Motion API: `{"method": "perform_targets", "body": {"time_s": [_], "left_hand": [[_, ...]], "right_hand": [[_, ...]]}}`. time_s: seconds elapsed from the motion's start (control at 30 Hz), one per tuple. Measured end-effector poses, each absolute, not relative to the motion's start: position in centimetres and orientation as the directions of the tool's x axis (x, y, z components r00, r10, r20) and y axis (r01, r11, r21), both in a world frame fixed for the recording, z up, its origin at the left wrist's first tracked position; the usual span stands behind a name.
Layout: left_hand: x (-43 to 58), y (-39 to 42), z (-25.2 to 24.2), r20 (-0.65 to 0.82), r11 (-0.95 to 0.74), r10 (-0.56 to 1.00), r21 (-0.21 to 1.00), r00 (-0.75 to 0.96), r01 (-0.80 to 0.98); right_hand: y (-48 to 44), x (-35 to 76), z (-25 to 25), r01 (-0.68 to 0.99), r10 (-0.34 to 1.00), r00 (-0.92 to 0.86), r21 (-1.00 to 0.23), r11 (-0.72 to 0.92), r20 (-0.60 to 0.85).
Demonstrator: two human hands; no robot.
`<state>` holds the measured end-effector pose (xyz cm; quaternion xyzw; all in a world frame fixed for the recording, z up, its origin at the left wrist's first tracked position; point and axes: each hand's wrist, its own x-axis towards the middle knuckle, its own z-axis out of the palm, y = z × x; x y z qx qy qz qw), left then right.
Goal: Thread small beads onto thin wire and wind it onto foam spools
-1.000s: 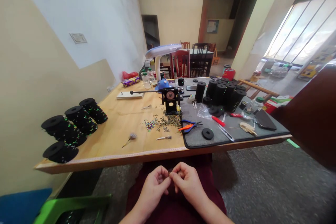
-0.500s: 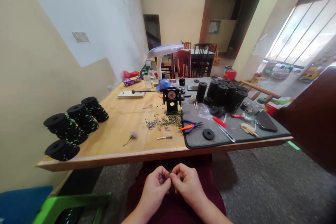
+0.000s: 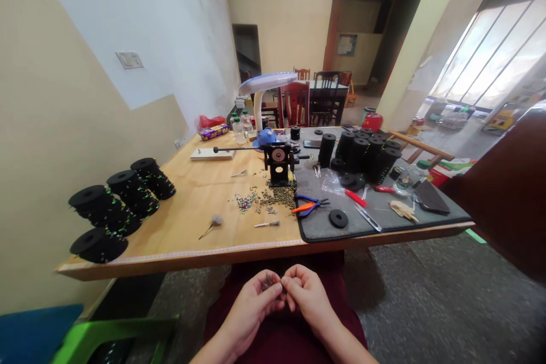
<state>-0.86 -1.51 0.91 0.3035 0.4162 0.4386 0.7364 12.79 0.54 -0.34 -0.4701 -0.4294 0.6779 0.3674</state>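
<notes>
Left hand (image 3: 255, 302) curled around small pieces (image 3: 269, 282), too tiny to identify. Right hand (image 3: 307, 297) closed in a pinch beside the left thumb tip; contents hidden. Both are above the maroon lap (image 3: 294, 335), nearer than the tabletop (image 3: 187, 210). Beyond: brass-coloured bits (image 3: 279, 196), multicoloured bits (image 3: 246, 202) to their left, black dial device (image 3: 278, 158) behind. Pliers (image 3: 307, 206) cross the left edge of the grey mat (image 3: 315, 228). Black rolls (image 3: 133, 190) at far left.

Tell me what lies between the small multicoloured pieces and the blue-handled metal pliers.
Tiny brassy pieces, scattered on the light wooden table, as the head view shows.
</notes>
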Motion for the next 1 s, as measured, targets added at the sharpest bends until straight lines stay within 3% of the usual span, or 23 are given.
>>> {"method": "perform_targets", "body": {"time_s": [0.4, 1.0], "left_hand": [[-0.8, -1.2, 0.6, -0.424, 0.461, 0.885, 0.745, 0.191, -0.482], [-1.0, -1.3, 0.5, -0.227, 0.234, 0.972, 0.964, 0.063, -0.129]], "right_hand": [[-0.6, 13.4, -0.2, -0.034, 0.864, -0.342, -0.913, -0.405, -0.371], [-0.7, 13.1, 0.5, -0.068, 0.811, -0.415, -0.875, -0.480, -0.413]]}}
